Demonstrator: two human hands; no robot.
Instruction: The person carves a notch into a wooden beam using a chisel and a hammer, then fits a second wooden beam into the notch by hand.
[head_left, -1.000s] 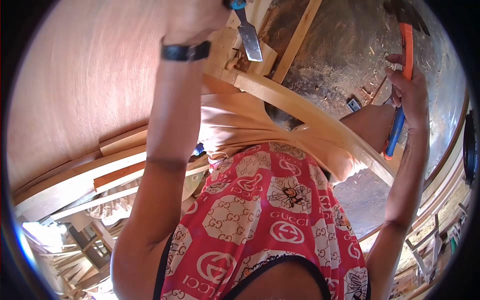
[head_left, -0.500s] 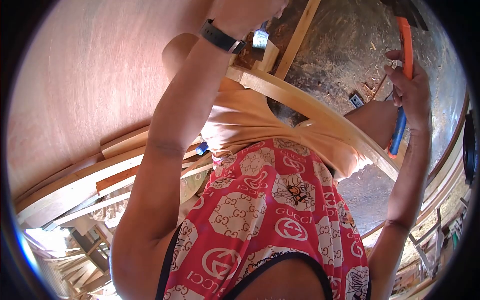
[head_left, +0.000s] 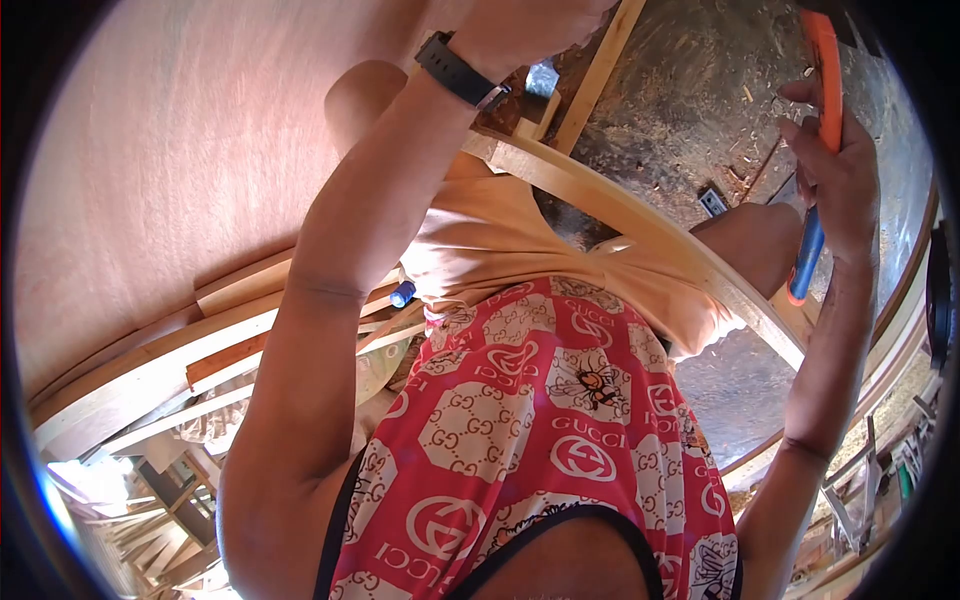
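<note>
My right hand (head_left: 845,190) is wrapped around the orange and blue handle of a hammer (head_left: 828,80). The handle stands nearly upright in view, and the dark head is partly lost at the upper right edge. My left hand (head_left: 530,30) reaches to the top edge, wearing a black watch (head_left: 460,75) at the wrist. Its fingers are mostly cut off, so what they hold, if anything, is hidden. Below it lies a long pale wooden strip (head_left: 640,225), running diagonally across my lap. A thinner wooden batten (head_left: 600,80) stretches away beyond the left hand.
A broad wooden panel (head_left: 180,150) fills the left side. Wood shavings and a small metal-faced object (head_left: 712,201) lie on the dark, scuffed surface (head_left: 680,100). Stacked boards (head_left: 150,360) and a blue-capped item (head_left: 402,293) are at my left; more timber pieces lie lower left.
My left hand has shifted slightly right and up. The right hand has moved a little to the right with the hammer, whose head now shows less.
</note>
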